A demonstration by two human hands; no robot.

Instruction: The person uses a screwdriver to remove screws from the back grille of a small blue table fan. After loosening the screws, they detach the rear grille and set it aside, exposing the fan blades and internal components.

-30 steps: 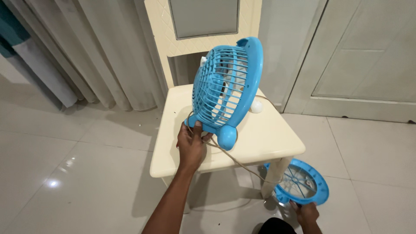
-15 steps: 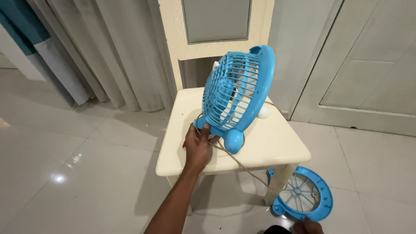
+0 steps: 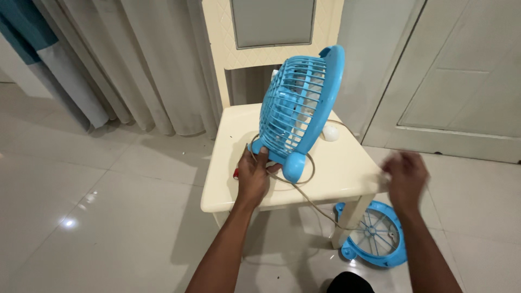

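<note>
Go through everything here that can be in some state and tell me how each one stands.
blue fan: upright on the table, tilted, front grille off
left hand: gripping the fan's base
right hand: raised, blurred, empty
loose grille: on the floor against a table leg
cord: slack, trailing off the table
cream table: standing

Fan (image 3: 296, 108) stands on the table (image 3: 336, 168) at frame centre; grille (image 3: 374, 234) lies on the floor (image 3: 81, 190), lower right.

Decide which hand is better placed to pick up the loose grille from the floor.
Right hand: it hangs free above the loose blue grille. The left hand grips the fan on the table.
</note>
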